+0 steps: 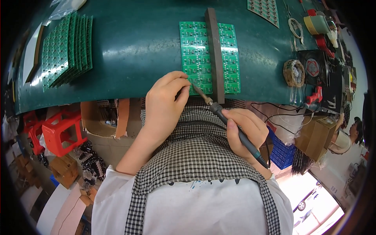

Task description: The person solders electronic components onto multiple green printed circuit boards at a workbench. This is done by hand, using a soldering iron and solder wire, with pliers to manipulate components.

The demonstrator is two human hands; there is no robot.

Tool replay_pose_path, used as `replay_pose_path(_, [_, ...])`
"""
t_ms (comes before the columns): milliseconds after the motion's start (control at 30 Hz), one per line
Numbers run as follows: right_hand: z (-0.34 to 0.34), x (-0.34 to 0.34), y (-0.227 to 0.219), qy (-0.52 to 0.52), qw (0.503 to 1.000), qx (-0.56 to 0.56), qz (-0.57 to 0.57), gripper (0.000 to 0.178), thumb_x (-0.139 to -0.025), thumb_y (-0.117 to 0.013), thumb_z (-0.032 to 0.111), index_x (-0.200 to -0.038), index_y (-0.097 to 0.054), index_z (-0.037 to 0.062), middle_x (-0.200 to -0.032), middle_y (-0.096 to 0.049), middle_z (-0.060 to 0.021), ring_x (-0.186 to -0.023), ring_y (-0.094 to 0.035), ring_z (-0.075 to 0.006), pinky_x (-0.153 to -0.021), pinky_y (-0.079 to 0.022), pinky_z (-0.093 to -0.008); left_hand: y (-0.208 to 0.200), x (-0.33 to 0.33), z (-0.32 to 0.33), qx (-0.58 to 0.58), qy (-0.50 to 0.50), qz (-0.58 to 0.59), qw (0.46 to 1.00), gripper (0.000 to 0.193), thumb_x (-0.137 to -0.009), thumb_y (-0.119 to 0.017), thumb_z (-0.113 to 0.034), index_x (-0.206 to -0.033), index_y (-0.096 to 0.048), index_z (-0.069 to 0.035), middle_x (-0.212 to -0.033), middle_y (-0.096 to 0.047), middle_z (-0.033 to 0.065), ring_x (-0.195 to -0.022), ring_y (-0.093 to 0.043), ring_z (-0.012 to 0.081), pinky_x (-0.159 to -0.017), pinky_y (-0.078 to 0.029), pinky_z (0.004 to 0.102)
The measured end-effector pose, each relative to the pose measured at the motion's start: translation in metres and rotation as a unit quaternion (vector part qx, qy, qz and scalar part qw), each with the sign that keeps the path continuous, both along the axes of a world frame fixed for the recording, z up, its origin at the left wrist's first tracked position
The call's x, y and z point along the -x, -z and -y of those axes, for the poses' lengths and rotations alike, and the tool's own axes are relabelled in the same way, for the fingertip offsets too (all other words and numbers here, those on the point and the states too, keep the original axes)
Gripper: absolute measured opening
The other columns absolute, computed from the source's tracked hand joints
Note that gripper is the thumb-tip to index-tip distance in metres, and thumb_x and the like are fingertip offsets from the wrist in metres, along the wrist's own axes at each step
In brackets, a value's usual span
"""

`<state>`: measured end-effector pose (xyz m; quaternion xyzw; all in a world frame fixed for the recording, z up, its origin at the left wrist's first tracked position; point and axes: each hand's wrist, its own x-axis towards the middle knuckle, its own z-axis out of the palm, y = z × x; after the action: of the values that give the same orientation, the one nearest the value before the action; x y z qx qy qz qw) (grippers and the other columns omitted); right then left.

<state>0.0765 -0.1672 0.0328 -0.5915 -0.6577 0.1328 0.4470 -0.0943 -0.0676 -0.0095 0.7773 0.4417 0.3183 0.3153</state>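
A green circuit board panel (192, 47) lies flat on the table near its front edge. Across it, lengthwise, rests a dark grey bar (214, 55). My right hand (246, 131) grips a soldering iron (231, 123), whose tip points at the panel's near left corner. At that same corner is my left hand (166, 100), its thumb and fingers pinched together close to the iron's tip. Whatever sits between those fingertips is too small or too hidden to make out.
Several green panels (68, 51) stand stacked at the left of the table (133, 70). Another panel (264, 9) lies far right. A solder-wire coil (293, 73), a black fan (313, 67) and tape rolls (316, 24) occupy the right side. A red stool (62, 131) stands below left.
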Motion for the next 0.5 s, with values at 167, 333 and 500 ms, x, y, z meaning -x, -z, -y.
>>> replay_pose_path(167, [0.011, -0.003, -0.003, 0.001, 1.000, -0.017, 0.000, 0.020, -0.068, -0.065, -0.003, -0.087, -0.069, -0.0025, -0.075, -0.066, -0.0127, -0.061, -0.065, -0.0215, -0.053, -0.051, -0.0271, -0.003, 0.006, 0.013, 0.065, 0.015, 0.027, 0.997, 0.012, -0.076, -0.066, 0.003, -0.087, -0.062, 0.000, -0.101, -0.066, 0.0062, -0.055, -0.043, 0.0088, -0.051, -0.040, 0.0222])
replay_pose_path(333, [0.014, -0.001, -0.007, -0.007, 1.000, 0.016, 0.011, 0.013, -0.074, -0.060, 0.001, -0.083, -0.064, -0.0070, -0.074, -0.066, -0.0169, -0.063, -0.066, -0.0269, -0.057, -0.054, -0.0311, 0.007, 0.006, 0.019, -0.001, 0.011, 0.022, 1.000, 0.013, -0.077, -0.065, 0.003, -0.088, -0.059, 0.000, -0.101, -0.066, 0.0078, -0.060, -0.052, 0.0127, -0.053, -0.043, 0.0241])
replay_pose_path(500, [0.011, 0.001, -0.003, -0.002, 1.000, 0.020, 0.004, 0.013, -0.075, -0.059, 0.000, -0.084, -0.065, -0.0068, -0.074, -0.066, -0.0165, -0.063, -0.066, -0.0264, -0.058, -0.054, -0.0310, 0.006, 0.001, 0.021, -0.005, -0.002, 0.006, 1.000, 0.011, -0.078, -0.064, 0.001, -0.087, -0.059, 0.000, -0.099, -0.064, 0.0102, -0.075, -0.060, 0.0224, -0.064, -0.049, 0.0308])
